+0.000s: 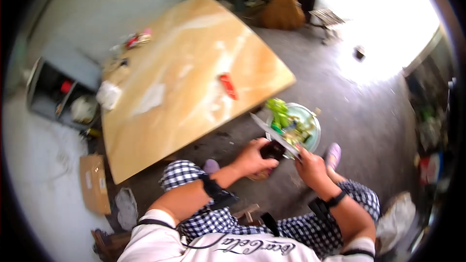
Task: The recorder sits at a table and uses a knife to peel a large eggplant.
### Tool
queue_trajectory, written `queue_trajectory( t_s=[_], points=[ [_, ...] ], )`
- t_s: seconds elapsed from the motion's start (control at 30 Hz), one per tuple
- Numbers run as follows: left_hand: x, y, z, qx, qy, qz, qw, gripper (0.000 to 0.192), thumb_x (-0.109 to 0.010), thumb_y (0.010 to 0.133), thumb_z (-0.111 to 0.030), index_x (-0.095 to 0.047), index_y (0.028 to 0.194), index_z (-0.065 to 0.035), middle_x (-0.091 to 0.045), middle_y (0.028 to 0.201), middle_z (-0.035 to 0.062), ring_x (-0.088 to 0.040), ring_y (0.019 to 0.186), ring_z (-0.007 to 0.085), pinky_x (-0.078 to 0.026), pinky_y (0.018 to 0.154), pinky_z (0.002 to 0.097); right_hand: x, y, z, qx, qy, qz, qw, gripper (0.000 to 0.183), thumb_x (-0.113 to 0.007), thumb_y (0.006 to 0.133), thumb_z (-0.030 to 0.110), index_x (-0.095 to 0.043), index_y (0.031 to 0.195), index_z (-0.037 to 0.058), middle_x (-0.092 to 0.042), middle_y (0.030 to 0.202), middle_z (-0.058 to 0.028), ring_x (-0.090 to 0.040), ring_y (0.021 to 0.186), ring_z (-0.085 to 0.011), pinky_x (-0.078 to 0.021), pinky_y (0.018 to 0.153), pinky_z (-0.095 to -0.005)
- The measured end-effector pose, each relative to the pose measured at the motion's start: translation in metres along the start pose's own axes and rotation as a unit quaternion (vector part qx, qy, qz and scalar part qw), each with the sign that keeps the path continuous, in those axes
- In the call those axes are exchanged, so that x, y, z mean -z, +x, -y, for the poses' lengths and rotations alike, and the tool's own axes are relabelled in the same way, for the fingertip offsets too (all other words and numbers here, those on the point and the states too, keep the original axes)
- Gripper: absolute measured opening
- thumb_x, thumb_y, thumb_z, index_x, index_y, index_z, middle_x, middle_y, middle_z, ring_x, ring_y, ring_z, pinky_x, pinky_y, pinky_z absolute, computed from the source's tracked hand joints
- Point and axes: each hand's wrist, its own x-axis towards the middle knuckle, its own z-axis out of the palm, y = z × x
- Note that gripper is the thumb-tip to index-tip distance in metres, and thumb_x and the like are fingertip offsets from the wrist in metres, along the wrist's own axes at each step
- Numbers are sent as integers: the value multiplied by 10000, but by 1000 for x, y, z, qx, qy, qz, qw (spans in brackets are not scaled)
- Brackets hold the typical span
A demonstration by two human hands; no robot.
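Note:
My left hand (255, 158) grips a dark, rounded item (272, 150), perhaps a vegetable; its kind is not clear. The handle of a long-bladed knife (273, 134) is in my right hand (312, 167), and the blade points up and left, across the front of the dark item. Just beyond both hands stands a pale green basin (314, 131) on the floor, holding green and yellowish plant scraps (300, 131). Bright green leafy matter (278, 111) lies at its left rim. Below my hands a small brownish, partly hidden thing (261, 174) shows near the floor.
A marble-patterned table (174, 65) fills the left front, with a red object (228, 86) and a white bag (109, 95) on it. A broom (284, 11) and a small slatted stool (326, 18) stand farther off. A cardboard box (95, 183) is at left, a pale sack (395, 222) at right.

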Motion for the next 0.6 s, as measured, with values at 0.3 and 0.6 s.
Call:
queue_trajectory(
  t_s=[0.3, 0.6],
  points=[
    [-15, -1, 18, 27, -31, 29, 999, 807, -746, 615, -386, -476, 1221, 73, -518, 1197, 262, -501, 1130, 346, -387, 979, 362, 1, -4, 4, -10, -37, 12, 999, 170, -601, 815, 112, -545, 944, 16, -594, 702, -230, -591, 668, -412, -461, 571, -473],
    [-18, -1, 10, 45, -126, 56, 989, 690, -754, 609, -340, -553, 1138, 53, -627, 1016, 199, -619, 899, 252, -484, 821, 334, -20, 0, -39, -20, 85, 23, 996, 127, -568, 867, 120, -496, 824, 25, -554, 619, -110, -543, 531, -280, -434, 504, -378]
  ],
)
